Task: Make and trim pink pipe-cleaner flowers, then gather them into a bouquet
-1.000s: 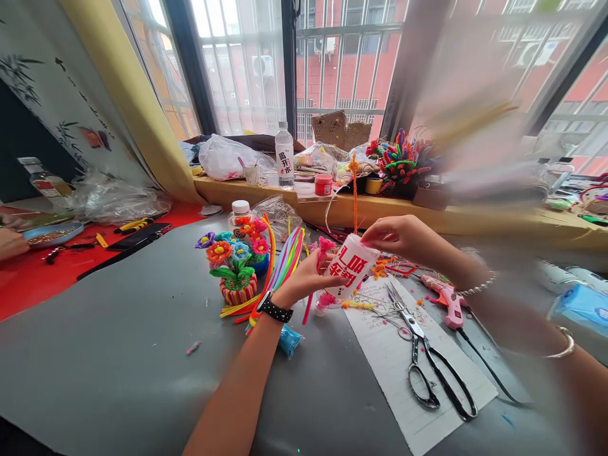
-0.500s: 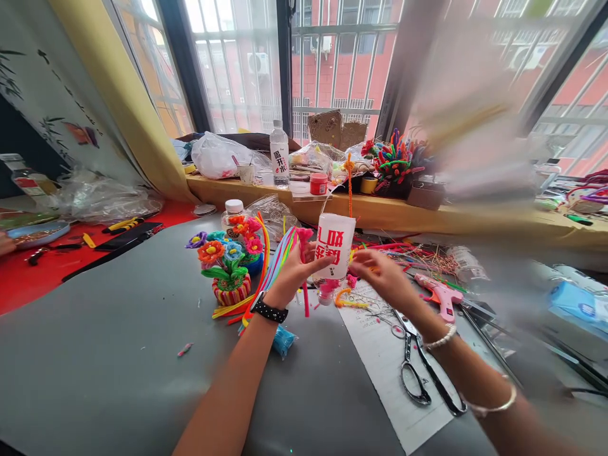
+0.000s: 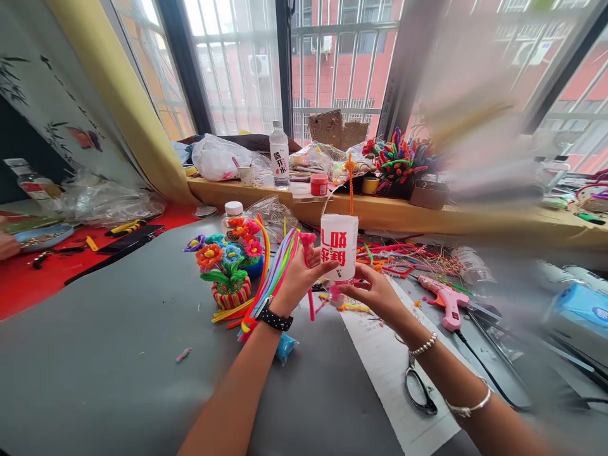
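An upside-down, cut plastic bottle (image 3: 339,244) with a white label and red print hangs upright between my hands, a thin wire loop rising above its rim. My left hand (image 3: 300,278) wraps its fingers and thumb round the label's left side. A pink pipe-cleaner piece (image 3: 308,239) shows by those fingers. Beneath the label's lower right edge, my right hand (image 3: 373,291) curls its thumb and fingers against the bottle. Left of my wrist lies a bundle of coloured pipe cleaners (image 3: 280,266), near a striped pot of pipe-cleaner flowers (image 3: 228,272).
A pink glue gun (image 3: 444,301) with its cord lies at right. Scissors (image 3: 420,389) rest on a paper sheet (image 3: 380,361), partly under my right arm. Loose pipe cleaners (image 3: 403,256) spread behind. A water bottle (image 3: 280,158) stands on the sill; another person's hand (image 3: 7,244) is far left.
My right hand has moved in from beside the bottle and now touches its lower right. The bottle has shifted slightly right, its label squarer and more upright.
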`<state>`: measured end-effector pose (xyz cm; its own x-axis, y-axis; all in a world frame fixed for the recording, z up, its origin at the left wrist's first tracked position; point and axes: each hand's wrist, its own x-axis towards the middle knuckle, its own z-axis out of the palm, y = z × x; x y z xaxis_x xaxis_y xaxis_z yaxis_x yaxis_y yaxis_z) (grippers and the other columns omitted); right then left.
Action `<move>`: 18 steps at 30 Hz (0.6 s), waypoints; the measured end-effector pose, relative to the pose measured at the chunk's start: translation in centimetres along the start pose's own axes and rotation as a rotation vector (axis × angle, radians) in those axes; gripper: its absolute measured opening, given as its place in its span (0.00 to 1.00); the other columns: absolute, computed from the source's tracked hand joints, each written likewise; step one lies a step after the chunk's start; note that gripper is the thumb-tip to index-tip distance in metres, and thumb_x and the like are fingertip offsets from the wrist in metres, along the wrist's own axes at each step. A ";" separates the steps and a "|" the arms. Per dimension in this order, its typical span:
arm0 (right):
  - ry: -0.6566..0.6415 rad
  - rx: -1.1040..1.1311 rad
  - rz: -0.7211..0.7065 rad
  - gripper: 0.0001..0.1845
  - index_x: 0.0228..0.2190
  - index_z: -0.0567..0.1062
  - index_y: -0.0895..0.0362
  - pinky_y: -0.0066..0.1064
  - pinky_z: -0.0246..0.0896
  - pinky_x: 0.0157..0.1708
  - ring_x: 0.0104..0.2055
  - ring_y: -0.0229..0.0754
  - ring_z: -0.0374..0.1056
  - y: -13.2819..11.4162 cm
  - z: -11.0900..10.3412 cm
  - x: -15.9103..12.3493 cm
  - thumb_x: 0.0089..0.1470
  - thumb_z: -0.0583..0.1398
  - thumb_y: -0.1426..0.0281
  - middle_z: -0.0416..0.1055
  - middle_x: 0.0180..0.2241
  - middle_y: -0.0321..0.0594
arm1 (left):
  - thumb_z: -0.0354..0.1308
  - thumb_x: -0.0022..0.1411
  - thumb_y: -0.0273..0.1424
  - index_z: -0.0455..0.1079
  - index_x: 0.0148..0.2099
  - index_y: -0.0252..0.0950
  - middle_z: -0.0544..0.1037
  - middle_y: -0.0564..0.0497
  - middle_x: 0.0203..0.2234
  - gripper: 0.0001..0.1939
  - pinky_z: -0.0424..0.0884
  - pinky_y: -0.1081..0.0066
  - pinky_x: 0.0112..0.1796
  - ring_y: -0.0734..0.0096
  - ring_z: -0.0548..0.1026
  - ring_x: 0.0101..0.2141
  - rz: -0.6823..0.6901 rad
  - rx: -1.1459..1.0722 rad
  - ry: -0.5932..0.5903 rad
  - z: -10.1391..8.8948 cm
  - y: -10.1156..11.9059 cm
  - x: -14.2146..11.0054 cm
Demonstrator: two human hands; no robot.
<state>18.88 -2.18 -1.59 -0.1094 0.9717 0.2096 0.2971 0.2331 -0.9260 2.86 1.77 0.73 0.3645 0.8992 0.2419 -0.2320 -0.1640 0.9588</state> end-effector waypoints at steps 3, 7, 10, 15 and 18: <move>0.108 -0.025 0.035 0.26 0.41 0.68 0.59 0.35 0.64 0.38 0.40 0.44 0.68 1.8 -1.6 1.0 0.40 0.62 0.59 0.71 0.40 0.45 | 0.63 0.42 0.34 0.60 0.38 0.33 0.73 0.44 0.38 0.21 0.68 0.62 0.42 0.60 0.72 0.40 -0.073 0.040 0.175 -0.2 0.1 -0.1; 0.361 -0.103 0.124 0.27 0.42 0.66 0.62 0.37 0.62 0.39 0.41 0.45 0.67 4.9 -5.7 4.5 0.43 0.61 0.59 0.69 0.41 0.48 | 0.56 0.50 0.40 0.61 0.36 0.32 0.75 0.42 0.35 0.17 0.71 0.64 0.32 0.62 0.75 0.31 -0.170 0.079 0.266 -0.2 0.4 -0.3; 0.491 -0.173 0.215 0.20 0.43 0.66 0.62 0.39 0.61 0.41 0.42 0.44 0.65 6.9 -8.7 7.6 0.50 0.58 0.64 0.66 0.43 0.46 | 0.52 0.52 0.42 0.62 0.33 0.34 0.76 0.44 0.29 0.15 0.70 0.67 0.26 0.62 0.75 0.27 -0.211 0.084 0.235 -0.1 0.5 -0.4; 0.530 -0.272 0.331 0.15 0.44 0.65 0.60 0.39 0.62 0.39 0.41 0.42 0.64 9.5 -11.1 10.8 0.55 0.54 0.67 0.64 0.44 0.43 | 0.54 0.51 0.40 0.61 0.27 0.34 0.77 0.44 0.26 0.13 0.69 0.69 0.25 0.65 0.75 0.24 -0.270 0.049 0.180 0.1 0.5 -0.5; 0.507 -0.307 0.366 0.15 0.44 0.65 0.60 0.39 0.62 0.39 0.41 0.42 0.64 10.6 -11.3 11.6 0.55 0.54 0.67 0.64 0.44 0.43 | 0.54 0.51 0.39 0.61 0.28 0.34 0.77 0.45 0.26 0.13 0.68 0.71 0.25 0.69 0.73 0.21 -0.286 0.021 0.178 0.1 0.4 -0.6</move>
<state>31.51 12.01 -5.38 0.4831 0.8709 0.0904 0.4931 -0.1853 -0.8500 2.63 1.14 1.04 0.2481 0.9665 -0.0658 -0.1233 0.0989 0.9874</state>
